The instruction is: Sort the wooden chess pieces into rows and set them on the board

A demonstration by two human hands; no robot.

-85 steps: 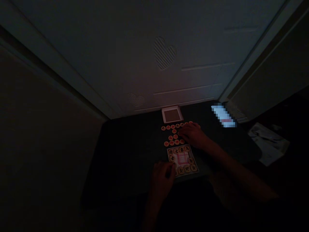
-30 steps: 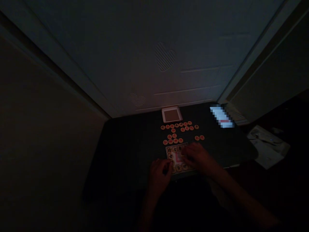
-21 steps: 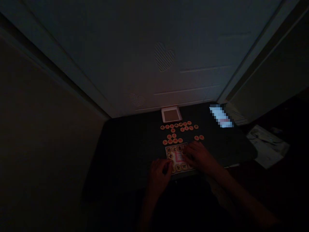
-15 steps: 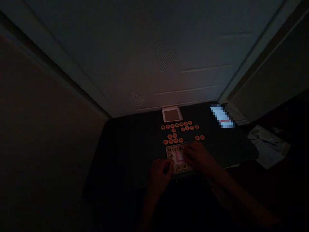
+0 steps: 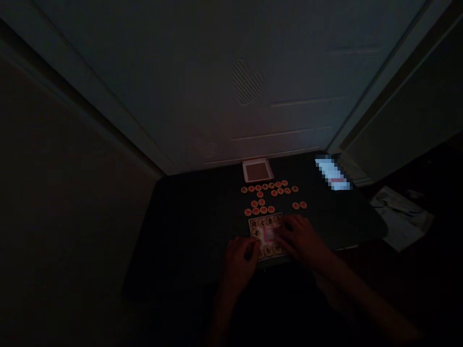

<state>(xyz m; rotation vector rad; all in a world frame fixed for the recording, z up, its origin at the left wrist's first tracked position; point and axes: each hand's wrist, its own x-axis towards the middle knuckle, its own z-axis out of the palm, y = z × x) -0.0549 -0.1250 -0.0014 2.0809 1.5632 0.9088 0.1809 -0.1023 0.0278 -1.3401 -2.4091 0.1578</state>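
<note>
The scene is very dark. A small square box (image 5: 261, 230) with round game pieces in it lies near the front of a dark table (image 5: 195, 226). My left hand (image 5: 238, 262) is curled against the box's lower left corner. My right hand (image 5: 299, 238) lies over the right half of the box, fingers bent down onto the pieces; what they hold, if anything, is hidden. Several loose round pieces with red marks (image 5: 269, 189) lie in rows just beyond the box, and two more (image 5: 299, 205) sit apart to the right.
A shallow white lid or tray (image 5: 257, 171) rests at the table's far edge against a pale door with heart shapes (image 5: 247, 82). A bright blurred object (image 5: 333, 174) lies at the far right. Papers (image 5: 400, 217) lie off the table's right side.
My right hand came back from the loose pieces to the box, and has since crept slightly left over it. My left hand has stayed at the box's corner.
</note>
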